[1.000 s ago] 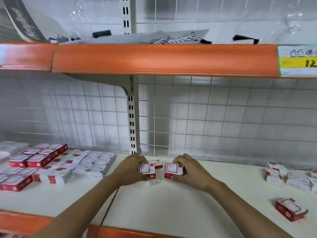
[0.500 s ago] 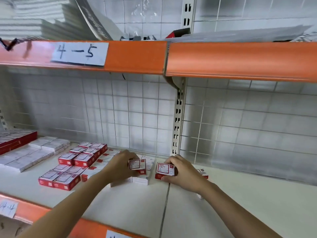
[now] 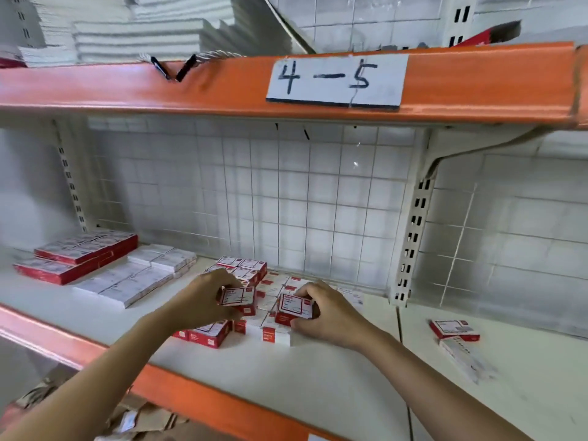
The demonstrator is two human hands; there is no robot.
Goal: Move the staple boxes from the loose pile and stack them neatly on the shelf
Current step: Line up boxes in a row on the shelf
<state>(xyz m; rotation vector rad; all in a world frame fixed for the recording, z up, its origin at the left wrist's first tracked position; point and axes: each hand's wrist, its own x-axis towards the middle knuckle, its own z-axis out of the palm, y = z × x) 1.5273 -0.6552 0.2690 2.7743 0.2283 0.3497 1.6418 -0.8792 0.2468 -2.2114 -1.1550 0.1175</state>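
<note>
My left hand (image 3: 206,297) grips one staple box (image 3: 236,296); my right hand (image 3: 324,310) grips another box (image 3: 296,305); both sit over the stacked boxes (image 3: 251,275) on the white shelf (image 3: 318,386); right of that stack lie two loose boxes (image 3: 453,329); left of it, flat red packs (image 3: 79,256).

"4-5" label (image 3: 337,80) on upper beam (image 3: 159,90); white stacks (image 3: 136,33) above.

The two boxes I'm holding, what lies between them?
In the head view, the left-hand box and right-hand box are apart; through the gap show stacked boxes below.
</note>
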